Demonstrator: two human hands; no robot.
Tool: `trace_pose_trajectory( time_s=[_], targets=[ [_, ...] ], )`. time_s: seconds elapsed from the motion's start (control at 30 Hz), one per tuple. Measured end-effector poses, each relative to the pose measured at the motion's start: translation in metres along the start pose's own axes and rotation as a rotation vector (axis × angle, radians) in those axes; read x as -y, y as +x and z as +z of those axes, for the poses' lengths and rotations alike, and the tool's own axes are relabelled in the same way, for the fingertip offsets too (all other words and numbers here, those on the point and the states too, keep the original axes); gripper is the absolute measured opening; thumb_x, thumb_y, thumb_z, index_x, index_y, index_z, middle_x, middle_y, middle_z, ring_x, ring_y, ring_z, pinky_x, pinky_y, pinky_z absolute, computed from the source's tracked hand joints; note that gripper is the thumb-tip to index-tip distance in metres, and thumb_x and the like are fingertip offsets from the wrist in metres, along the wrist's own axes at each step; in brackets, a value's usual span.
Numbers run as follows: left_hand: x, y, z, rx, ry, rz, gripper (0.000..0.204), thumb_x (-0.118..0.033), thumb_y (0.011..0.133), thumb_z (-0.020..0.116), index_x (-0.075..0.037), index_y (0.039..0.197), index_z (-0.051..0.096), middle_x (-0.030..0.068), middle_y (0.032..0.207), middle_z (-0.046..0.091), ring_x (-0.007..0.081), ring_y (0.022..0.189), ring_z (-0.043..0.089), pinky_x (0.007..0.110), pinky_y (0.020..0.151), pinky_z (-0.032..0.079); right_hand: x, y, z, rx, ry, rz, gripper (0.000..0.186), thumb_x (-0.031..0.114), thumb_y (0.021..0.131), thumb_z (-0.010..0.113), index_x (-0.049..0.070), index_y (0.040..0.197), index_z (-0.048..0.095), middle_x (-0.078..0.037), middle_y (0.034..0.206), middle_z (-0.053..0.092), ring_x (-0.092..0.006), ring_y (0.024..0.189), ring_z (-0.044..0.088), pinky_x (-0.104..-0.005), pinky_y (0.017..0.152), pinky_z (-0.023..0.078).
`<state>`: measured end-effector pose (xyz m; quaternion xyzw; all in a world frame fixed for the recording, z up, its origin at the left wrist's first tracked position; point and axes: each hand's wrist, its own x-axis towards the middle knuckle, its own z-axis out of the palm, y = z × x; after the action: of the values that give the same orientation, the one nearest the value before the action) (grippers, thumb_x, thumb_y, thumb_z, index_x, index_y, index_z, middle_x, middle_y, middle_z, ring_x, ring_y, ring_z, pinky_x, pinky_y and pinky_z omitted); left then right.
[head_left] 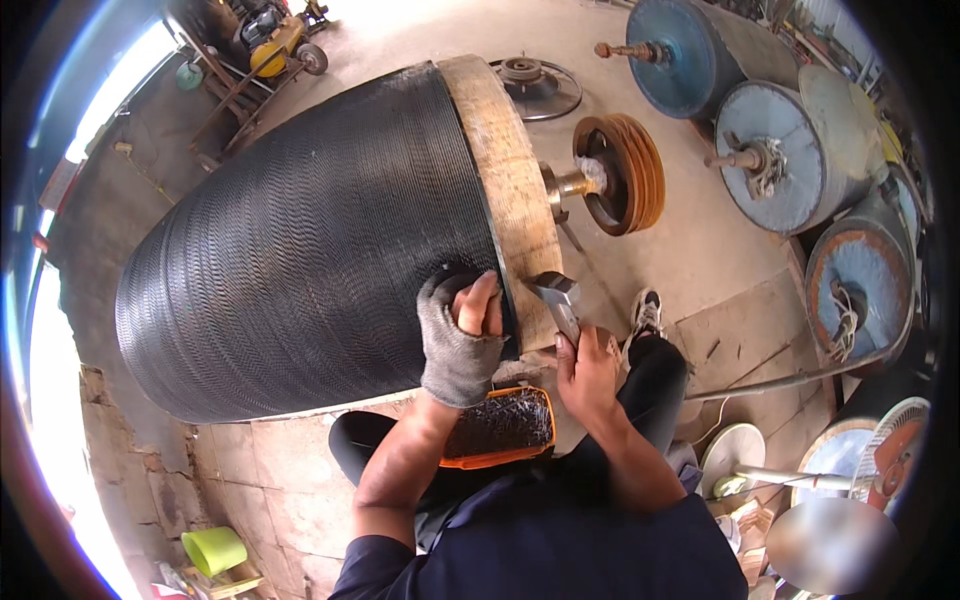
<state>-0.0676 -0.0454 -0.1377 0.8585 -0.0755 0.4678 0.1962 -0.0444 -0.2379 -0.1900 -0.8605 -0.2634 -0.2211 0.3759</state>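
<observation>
The left hand's fingers (478, 298), bare at the tips beyond a grey glove (455, 350), are curled at the right edge of the black ridged cover (310, 230) in the middle of the frame; whether they meet or pinch something small, I cannot tell. The right hand (590, 378) has its fingers clamped around the handle of a hammer (556, 296), whose head is over the lower end of the pale band (510, 180) beside that edge. To work well here, the left fingertips should press the edge flat yet sit well clear of the hammer's path, with short, square blows from a loose wrist; a slanting strike could slip off the curve or scar the cover. An orange tray (551, 415) of small dark bits sits just below the hands, a handy reach if it stays level. Farther out, the shaft (572, 185) and rusty pulley (625, 175) stick out right of the band, so the backswing is best kept short of them. Spare drums (672, 60) line the upper right.
</observation>
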Motion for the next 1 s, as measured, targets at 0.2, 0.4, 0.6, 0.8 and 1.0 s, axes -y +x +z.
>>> trace_pose_trajectory(
  time_s=[0.2,0.4,0.6,0.8,1.0],
  targets=[
    [-0.004,0.004,0.007,0.072,-0.023,-0.04,0.055,0.007,0.081,0.067,-0.007,0.134,0.057,0.008,0.094,0.066,0.0318,0.09,0.06,0.047,0.092,0.045,-0.01,0.001,-0.006,0.049,0.011,0.008,0.02,0.015,0.099,0.065,0.002,0.107,0.052,-0.023,0.074,0.065,-0.0469,0.062,0.064,-0.0555,0.055,0.048],
    [-0.01,0.013,0.014,0.091,0.086,-0.085,0.063,0.003,0.075,0.068,-0.003,0.135,0.053,0.0047,0.092,0.065,0.029,0.089,0.059,0.047,0.09,0.043,0.0,0.005,-0.008,0.019,0.071,-0.014,0.018,0.014,0.101,0.063,0.001,0.111,0.055,-0.022,0.077,0.064,-0.0455,0.065,0.064,-0.0527,0.057,0.049],
    [-0.002,0.005,0.037,0.068,0.106,-0.129,0.079,-0.002,0.072,0.072,-0.003,0.145,0.044,0.005,0.094,0.061,0.027,0.091,0.058,0.048,0.09,0.042,0.007,0.009,-0.016,0.022,0.111,-0.001,0.022,0.014,0.1,0.063,-0.001,0.114,0.056,-0.022,0.079,0.063,-0.0443,0.065,0.064,-0.0513,0.057,0.049],
    [-0.004,0.009,0.042,0.078,0.171,-0.164,0.08,-0.003,0.074,0.073,-0.002,0.147,0.042,0.0089,0.099,0.061,0.0296,0.094,0.056,0.05,0.092,0.041,0.008,0.01,-0.021,0.014,0.18,0.03,0.017,0.011,0.098,0.064,-0.001,0.107,0.055,-0.025,0.081,0.066,-0.0451,0.067,0.065,-0.0528,0.059,0.05],
    [-0.031,0.007,0.015,0.148,0.172,-0.188,0.09,-0.002,0.074,0.076,0.01,0.152,0.032,0.0192,0.124,0.061,0.0366,0.109,0.057,0.054,0.108,0.038,-0.003,0.015,-0.017,0.038,0.123,0.011,0.025,0.016,0.105,0.054,-0.005,0.118,0.055,-0.022,0.077,0.064,-0.0425,0.063,0.065,-0.0468,0.056,0.049]
  ],
)
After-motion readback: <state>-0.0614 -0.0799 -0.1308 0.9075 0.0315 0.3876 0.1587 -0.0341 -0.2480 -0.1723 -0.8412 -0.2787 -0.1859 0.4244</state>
